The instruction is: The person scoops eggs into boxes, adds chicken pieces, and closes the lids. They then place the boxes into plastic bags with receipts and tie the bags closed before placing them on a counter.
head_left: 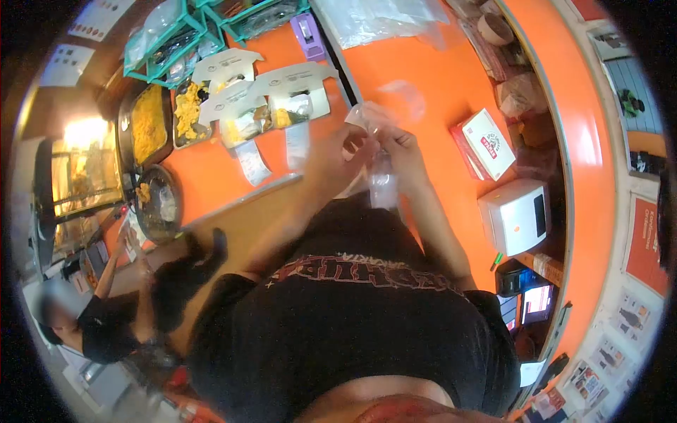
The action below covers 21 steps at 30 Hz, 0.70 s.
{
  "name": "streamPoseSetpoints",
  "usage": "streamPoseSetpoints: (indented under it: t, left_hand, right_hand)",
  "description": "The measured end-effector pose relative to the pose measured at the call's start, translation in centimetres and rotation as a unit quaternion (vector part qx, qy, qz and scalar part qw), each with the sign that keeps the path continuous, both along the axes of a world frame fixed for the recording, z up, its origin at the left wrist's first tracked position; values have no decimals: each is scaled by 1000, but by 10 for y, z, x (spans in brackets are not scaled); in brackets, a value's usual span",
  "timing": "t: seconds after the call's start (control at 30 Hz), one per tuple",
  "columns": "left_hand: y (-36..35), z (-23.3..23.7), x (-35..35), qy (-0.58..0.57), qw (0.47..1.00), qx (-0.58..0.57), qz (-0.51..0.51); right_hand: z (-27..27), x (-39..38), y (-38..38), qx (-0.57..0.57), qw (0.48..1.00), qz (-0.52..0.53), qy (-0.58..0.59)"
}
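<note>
Both hands are drawn together over the orange counter, close in front of my black shirt. My left hand (342, 151) has its fingers curled and pinches the edge of a thin clear plastic bag (383, 185). Closed at the other side of it, my right hand (402, 151) grips the same plastic with thumb and fingers. The bag hangs down between the wrists, and some of it bunches above the fingers. What is inside it, if anything, cannot be made out. Just beyond the hands a blurred, transparent round shape (407, 101) shows over the counter.
Open paper food boxes (243, 106) with yellow food stand at left, receipts (252, 162) beside them. Trays of yellow food (148, 123), teal baskets (173, 46) and a purple dispenser (307, 37) lie beyond. A red-white box (486, 144) and white dispenser (516, 215) are right. A co-worker (106, 328) works lower left.
</note>
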<state>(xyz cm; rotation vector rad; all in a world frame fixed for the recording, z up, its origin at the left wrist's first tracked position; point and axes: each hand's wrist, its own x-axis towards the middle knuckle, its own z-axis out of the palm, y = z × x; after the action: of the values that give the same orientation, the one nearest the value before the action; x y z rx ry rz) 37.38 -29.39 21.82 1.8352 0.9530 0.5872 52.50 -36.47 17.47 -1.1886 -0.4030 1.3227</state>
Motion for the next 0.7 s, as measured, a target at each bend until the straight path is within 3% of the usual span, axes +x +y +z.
streamPoseSetpoints:
  t: [0.13,0.17,0.2,0.27,0.3,0.33,0.37,0.4,0.5,0.6,0.67,0.7]
  left_hand:
    - [2,-22,10,-37,999,-23,8]
    - [4,-27,7,-50,992,108,-29]
    - [5,-30,8,-76,991,107,-22]
    - [5,-37,14,-129,986,102,-9]
    - [12,-46,15,-133,991,-20,25]
    - [23,-40,15,-251,949,-186,47]
    - [37,-32,14,-355,865,-347,69]
    - [44,-20,15,-440,743,-495,92]
    - [48,25,22,-327,747,-553,172]
    - [77,-16,0,-274,785,-551,70]
    - [104,-40,-20,-348,711,-610,14]
    - [113,-50,-22,-383,670,-637,-16]
  right_hand:
    - [-10,-8,-9,20,998,-56,-28]
    - [-7,-9,-11,37,994,-73,-69]
    - [-5,-8,-13,54,988,-91,-109]
    - [-3,2,-17,82,984,-147,62]
    - [-5,10,-21,93,971,-180,128]
    - [-7,19,-24,105,952,-215,192]
    - [-14,32,-33,111,931,-256,236]
    - [-17,42,-43,117,906,-295,279]
    - [3,44,-75,79,934,-213,277]
    - [-14,68,-119,-4,962,-206,179]
    - [-8,95,-151,56,955,-192,218]
    - [0,100,-153,69,964,-185,179]
